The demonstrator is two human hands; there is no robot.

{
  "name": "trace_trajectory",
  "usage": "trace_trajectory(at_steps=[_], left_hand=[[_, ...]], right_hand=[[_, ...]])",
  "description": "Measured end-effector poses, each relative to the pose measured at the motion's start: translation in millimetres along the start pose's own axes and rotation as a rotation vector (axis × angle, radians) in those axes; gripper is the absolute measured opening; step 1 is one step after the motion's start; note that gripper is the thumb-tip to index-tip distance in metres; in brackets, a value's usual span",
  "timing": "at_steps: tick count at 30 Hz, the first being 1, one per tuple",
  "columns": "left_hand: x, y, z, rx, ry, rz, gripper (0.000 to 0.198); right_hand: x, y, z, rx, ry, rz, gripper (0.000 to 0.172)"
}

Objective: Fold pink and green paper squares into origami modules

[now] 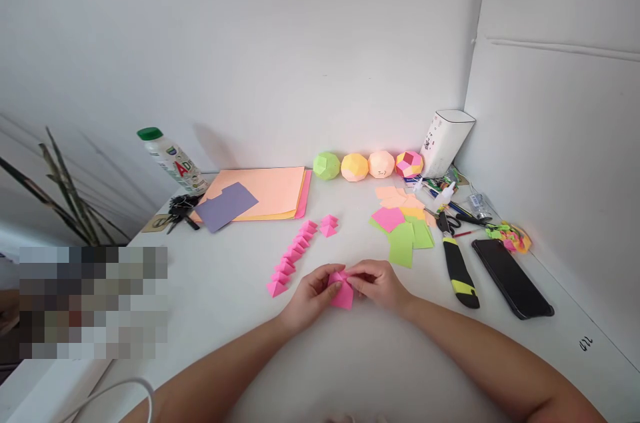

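Between my two hands is a pink piece of paper (343, 298), partly folded at its top edge. My left hand (314, 294) pinches its left side, thumb in front. My right hand (381, 283) has thumb and fingertips closed on its upper right part. The fingers hide some of the fold. Just beyond my left hand, a slanting row of folded pink paper pieces (291, 256) lies on the white table (210, 303). Another folded pink piece (329, 225) sits apart, right of the row's far end.
Green paper squares (401, 246) lie beyond my right hand with pink and peach ones. A cutter knife (457, 273), scissors (453, 223) and a black phone (513, 278) are at the right. Large paper sheets (270, 186), a bottle (173, 159) and several paper balls (355, 167) stand along the wall.
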State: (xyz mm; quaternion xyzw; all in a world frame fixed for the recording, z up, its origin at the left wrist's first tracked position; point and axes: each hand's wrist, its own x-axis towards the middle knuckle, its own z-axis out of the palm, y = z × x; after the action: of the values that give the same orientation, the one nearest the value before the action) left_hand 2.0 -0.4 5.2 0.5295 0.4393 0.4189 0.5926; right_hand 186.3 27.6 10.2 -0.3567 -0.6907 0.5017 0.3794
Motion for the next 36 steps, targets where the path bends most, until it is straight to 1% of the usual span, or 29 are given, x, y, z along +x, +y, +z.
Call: trace_trajectory(at_steps=[3, 10, 18, 21, 25, 27, 29, 30, 32, 36], left_hand=[[0.3, 0.6, 0.1, -0.020, 0.000, -0.004, 0.036], [-0.4, 1.7, 0.3, -0.076, -0.001, -0.041, 0.036], [-0.9, -1.3, 1.6, -0.056, 0.094, -0.019, 0.034], [0.2, -4.1, 1.6, -0.017, 0.082, 0.029, 0.028], [2.0, -5.0, 1.9, 0.096, 0.109, 0.212, 0.020], [2.1, -3.1, 1.7, 0.158, 0.108, 0.225, 0.018], [1.5, 0.3, 1.4, 0.214, 0.051, 0.192, 0.018], [1.1, 2.1, 1.3, 0.242, 0.018, 0.180, 0.019], [0.2, 5.4, 1.1, 0.286, -0.011, 0.167, 0.021], [-0.7, 7.9, 0.7, 0.289, 0.013, 0.146, 0.021]], right_hand=[[-0.6, -0.5, 0.5, -0.037, 0.007, -0.031, 0.015], [-1.0, -0.8, 1.8, -0.065, 0.010, -0.018, 0.017], [-2.6, -0.4, 4.0, -0.127, -0.002, -0.141, 0.019], [-3.0, 0.1, 5.5, -0.148, -0.012, -0.176, 0.021], [-2.7, 1.9, 6.7, -0.209, 0.026, -0.265, 0.019], [-2.3, 3.1, 6.5, -0.227, 0.039, -0.294, 0.018], [-2.1, 3.9, 6.1, -0.232, 0.044, -0.307, 0.018], [-2.1, 4.1, 5.8, -0.230, 0.045, -0.304, 0.018], [-2.4, 3.9, 5.5, -0.222, 0.047, -0.271, 0.017], [-3.0, 4.0, 5.3, -0.169, 0.030, -0.116, 0.017]])
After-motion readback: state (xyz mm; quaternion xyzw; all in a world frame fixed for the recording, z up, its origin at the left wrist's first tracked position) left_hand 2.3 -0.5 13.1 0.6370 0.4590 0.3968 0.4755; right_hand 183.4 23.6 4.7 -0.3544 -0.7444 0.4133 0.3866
